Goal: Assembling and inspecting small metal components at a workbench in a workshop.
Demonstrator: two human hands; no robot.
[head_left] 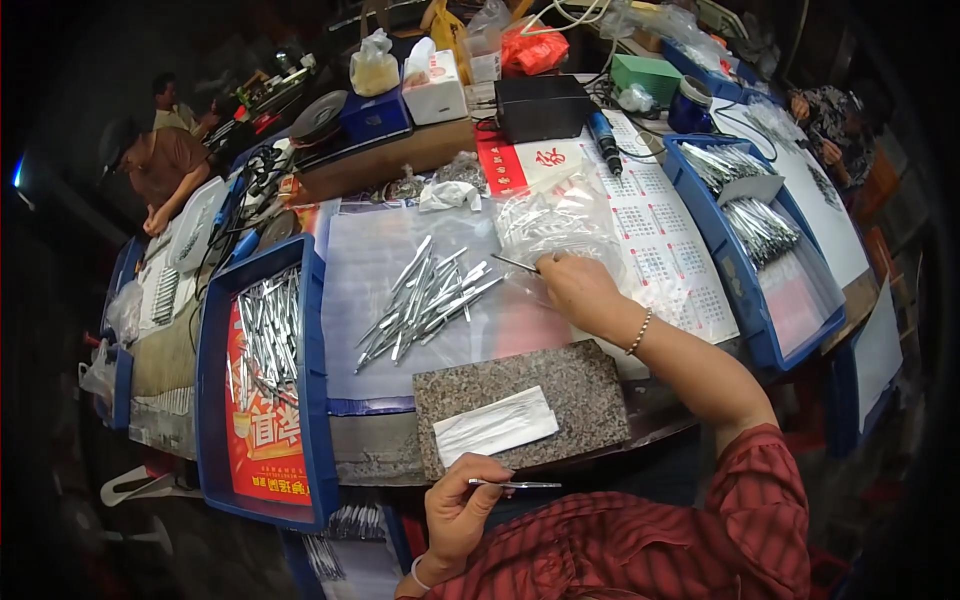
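My left hand [462, 508], low at the front edge of the table, pinches a slim shiny metal piece [530, 485] between thumb and fingers. My right hand [582, 292] reaches over the table beside a clear plastic bag [555, 215], its fingers closed on a thin dark rod [514, 263] that points left. Left of that hand, a loose pile of slim metal pieces [425, 305] lies on a plastic-covered sheet [365, 260]. Nearer to me is a speckled stone slab [590, 395] bearing a folded white cloth or paper [495, 425].
Blue trays with similar metal pieces stand at the left [312, 400] and right [790, 345]. At the back are a black box [543, 108], a rotary hand tool [604, 142], a tissue box [435, 88] and a blue jar [690, 105]. Other people sit at the far left and right.
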